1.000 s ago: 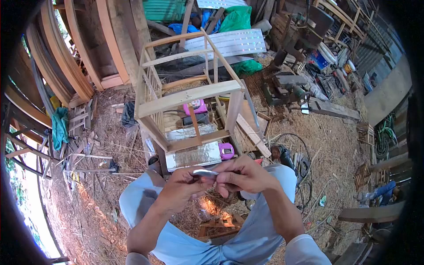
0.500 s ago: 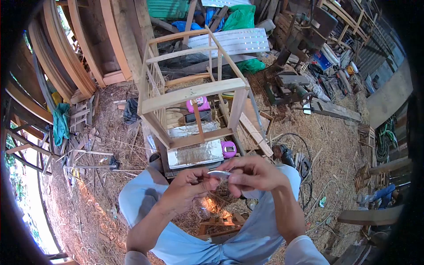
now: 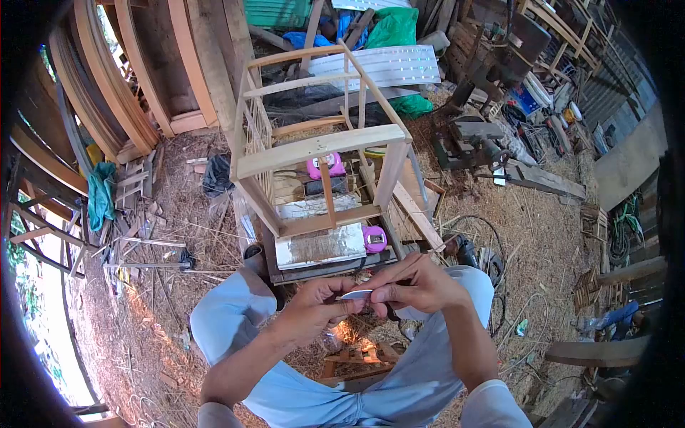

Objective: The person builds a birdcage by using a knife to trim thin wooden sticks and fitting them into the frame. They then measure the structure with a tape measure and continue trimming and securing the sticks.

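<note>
A small, thin, pale flat piece [image 3: 355, 294] is held between my two hands, over my lap. Its exact kind is hard to make out. My left hand [image 3: 319, 303] pinches its left end between thumb and fingers. On the other side, the fingers and thumb of my right hand [image 3: 417, 285] close on its right end. Just beyond the hands stands a wooden frame [image 3: 321, 151] with slim spindles on its left side. A pink tape measure [image 3: 374, 240] lies beside a white, brown-stained board [image 3: 289, 253] at the frame's near end.
A second pink case [image 3: 325, 166] sits inside the frame. A dark power tool [image 3: 464, 251] with a cable lies on the shavings to the right. Curved timbers [image 3: 107, 78] lean at the left. A rusty machine [image 3: 474, 143] stands at the back right.
My hands have shifted slightly, and the pale piece now lies lower and turned more broadside. The camera view has moved a little, so the frame appears farther right.
</note>
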`<state>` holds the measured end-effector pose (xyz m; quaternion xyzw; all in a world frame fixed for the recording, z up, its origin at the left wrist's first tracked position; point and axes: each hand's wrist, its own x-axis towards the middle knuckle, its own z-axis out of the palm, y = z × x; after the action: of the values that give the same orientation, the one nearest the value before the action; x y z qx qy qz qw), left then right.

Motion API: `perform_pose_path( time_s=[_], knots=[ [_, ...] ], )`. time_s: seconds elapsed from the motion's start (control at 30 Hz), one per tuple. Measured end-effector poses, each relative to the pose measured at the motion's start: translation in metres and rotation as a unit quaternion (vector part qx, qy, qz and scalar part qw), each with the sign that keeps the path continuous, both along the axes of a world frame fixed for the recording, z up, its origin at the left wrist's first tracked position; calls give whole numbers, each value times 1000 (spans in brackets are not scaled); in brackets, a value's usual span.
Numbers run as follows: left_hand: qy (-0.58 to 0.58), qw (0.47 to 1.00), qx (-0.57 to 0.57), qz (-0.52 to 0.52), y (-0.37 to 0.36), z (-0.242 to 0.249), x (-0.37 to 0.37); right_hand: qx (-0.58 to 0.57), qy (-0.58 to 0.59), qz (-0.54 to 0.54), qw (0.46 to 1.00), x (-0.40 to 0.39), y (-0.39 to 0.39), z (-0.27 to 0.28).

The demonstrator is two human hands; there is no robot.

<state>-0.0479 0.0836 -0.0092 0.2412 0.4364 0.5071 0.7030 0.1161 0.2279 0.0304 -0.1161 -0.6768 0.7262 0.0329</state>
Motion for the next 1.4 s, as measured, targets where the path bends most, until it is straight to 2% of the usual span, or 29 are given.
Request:
perform_pose_path(
  time_s=[0.13,0.2,0.43,0.5,0.63,0.7,0.73,0.8,0.9,1.03,1.1,1.4],
  knots=[
    [-34,999,-26,9,0,5,2,-17,-16,-29,999,1,-6,0],
    [-44,998,-37,27,-1,12,4,-38,12,-88,995,1,-11,-6],
    [-90,994,-44,53,0,8,2,-88,-2,-124,988,-2,-16,-17],
    [-53,995,-48,72,1,14,2,-32,18,-150,988,-6,-20,-22],
    [-49,995,-33,81,3,3,-2,23,40,-169,985,-11,-22,-38],
    [-70,993,-28,86,7,2,-4,177,-17,-165,970,-8,-18,-34],
    [-47,995,-26,87,8,6,-3,178,-17,-165,970,-9,-16,-34],
    [-56,993,-21,103,10,7,2,327,49,-155,931,-10,-12,-36],
    [-73,990,-8,119,11,7,4,363,100,-173,910,-11,-15,-38],
    [-92,988,-4,120,10,13,3,394,83,-167,900,-8,-13,-22],
    [-100,987,6,123,11,7,3,517,125,-185,827,-11,-8,-26],
    [-149,985,38,79,10,2,2,530,177,-202,804,-9,-7,-36]
  ],
)
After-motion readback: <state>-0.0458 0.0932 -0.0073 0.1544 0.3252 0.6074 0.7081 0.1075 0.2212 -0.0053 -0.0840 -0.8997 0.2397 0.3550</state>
